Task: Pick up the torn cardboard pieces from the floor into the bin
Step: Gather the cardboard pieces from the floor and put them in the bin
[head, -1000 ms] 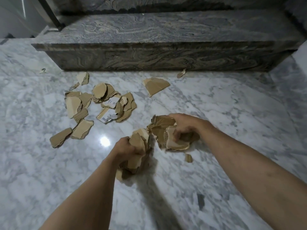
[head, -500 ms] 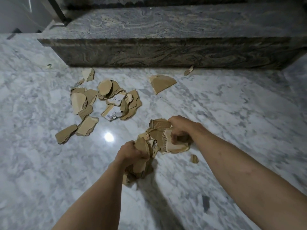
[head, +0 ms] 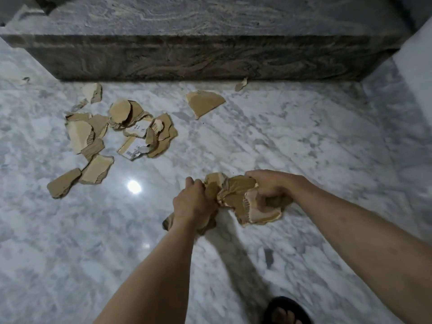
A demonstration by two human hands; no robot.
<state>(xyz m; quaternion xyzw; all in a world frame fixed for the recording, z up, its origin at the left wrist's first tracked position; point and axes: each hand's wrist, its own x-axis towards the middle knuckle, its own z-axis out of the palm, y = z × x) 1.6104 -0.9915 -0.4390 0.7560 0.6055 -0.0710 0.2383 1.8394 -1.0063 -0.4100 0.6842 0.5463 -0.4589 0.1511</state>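
My left hand grips a bunch of torn brown cardboard pieces, held above the marble floor. My right hand grips a second bunch of cardboard pieces, and the two bunches touch in the middle. Several more torn pieces lie scattered on the floor at the left, some with a white printed label. A larger single piece lies farther back, and a small scrap rests against the stone step. No bin is in view.
A dark veined stone step runs across the back. White and grey marble floor spreads all around. A foot in a dark sandal stands at the bottom edge. A tiny scrap lies far left.
Both hands have risen from the floor and come together with their cardboard bunches. The small scrap that lay by my right hand is no longer visible. The view has shifted down, showing a foot.
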